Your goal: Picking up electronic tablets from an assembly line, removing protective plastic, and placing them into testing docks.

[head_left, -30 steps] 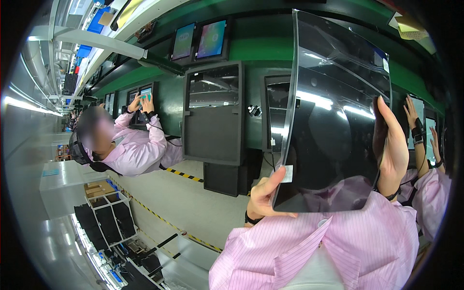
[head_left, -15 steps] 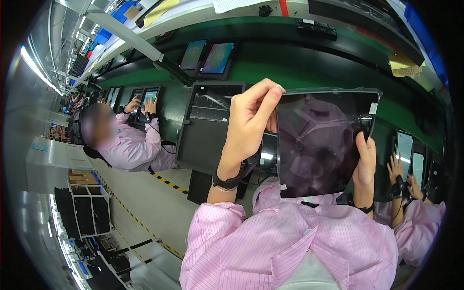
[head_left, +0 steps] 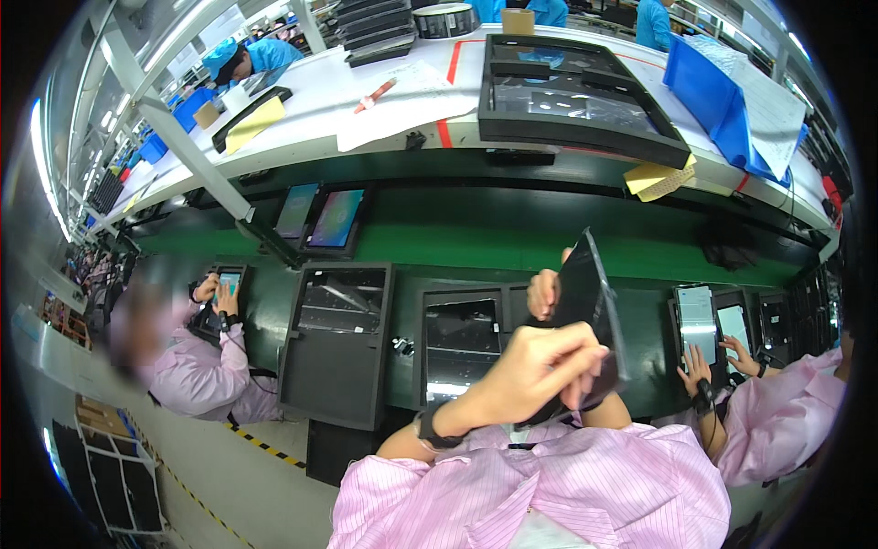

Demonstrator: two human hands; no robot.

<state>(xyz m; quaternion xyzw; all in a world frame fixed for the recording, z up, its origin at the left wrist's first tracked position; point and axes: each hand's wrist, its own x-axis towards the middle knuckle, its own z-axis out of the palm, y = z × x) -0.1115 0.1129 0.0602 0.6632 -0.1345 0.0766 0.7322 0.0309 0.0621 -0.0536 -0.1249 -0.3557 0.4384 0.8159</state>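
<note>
A thin, dark, glossy screen panel (head_left: 585, 316) is held up in front of my chest, turned nearly edge-on and tilted. My left hand (head_left: 544, 366) closes on its near lower edge, thumb and fingers pinched together. At the far side, my right hand (head_left: 543, 293) grips the panel with bent fingers, partly hidden behind it. Clear film seems to stand out along the panel's edge. Below and left of my hands, a black tray (head_left: 421, 352) holds dark glossy panels (head_left: 462, 334). Beside it lies a larger black tray (head_left: 334, 380) with more panels in its far part.
A white shelf (head_left: 402, 114) spans the far side, bearing a black tray (head_left: 489, 123), a blue bin (head_left: 709, 105) and papers (head_left: 398, 105). A slanted metal post (head_left: 197, 160) stands left. Co-workers' hands touch lit screens at left (head_left: 219, 297) and right (head_left: 700, 366).
The panel has turned from facing me to nearly edge-on. My left hand has moved from its upper left corner to the near edge. My view has tipped up, showing more of the shelf.
</note>
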